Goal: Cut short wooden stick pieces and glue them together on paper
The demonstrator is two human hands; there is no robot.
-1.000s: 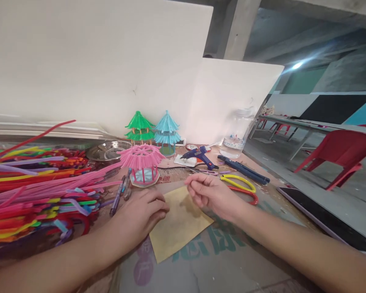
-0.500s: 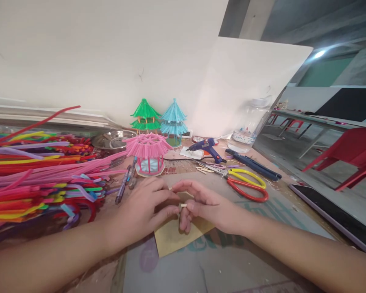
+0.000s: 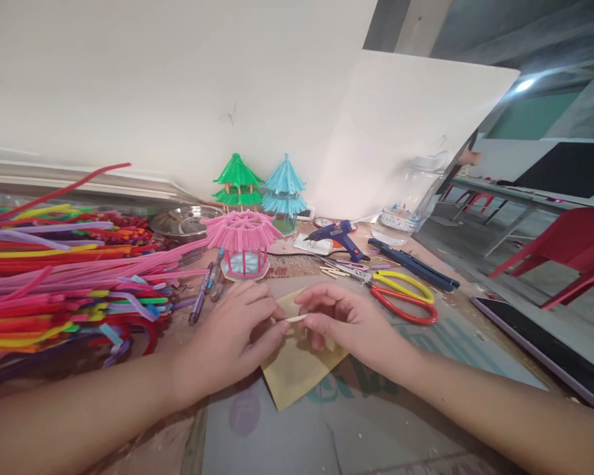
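Evidently both hands share one small thing: the left hand (image 3: 232,330) pinches one end of a short pale stick (image 3: 296,318) between thumb and fingers, and the right hand (image 3: 344,320) has the other end at its thumb tip, its fingers curled loosely behind. The stick lies nearly level between the two thumbs, over a yellowish sheet (image 3: 292,382) set askew on a grey board (image 3: 277,445) with printed lettering. Partly covered by the hands, the sheet shows a bare corner toward the wearer. Just beyond the right hand, scissors (image 3: 410,320) with one yellow and one red handle point away to the left, and a few more pale sticks (image 3: 332,271) lie by their blades. Past these are a blue glue gun (image 3: 340,237) and a dark blue tool (image 3: 416,265), with a clear jar (image 3: 400,218) behind. Beyond the left hand stands a pink pavilion (image 3: 242,231), with a green one (image 3: 237,177) and a light blue one (image 3: 286,188) behind it. Pens (image 3: 199,300) lie near the left hand, beside a large heap of coloured pipe cleaners (image 3: 69,267). A phone (image 3: 534,343) lies at the right edge of the table.
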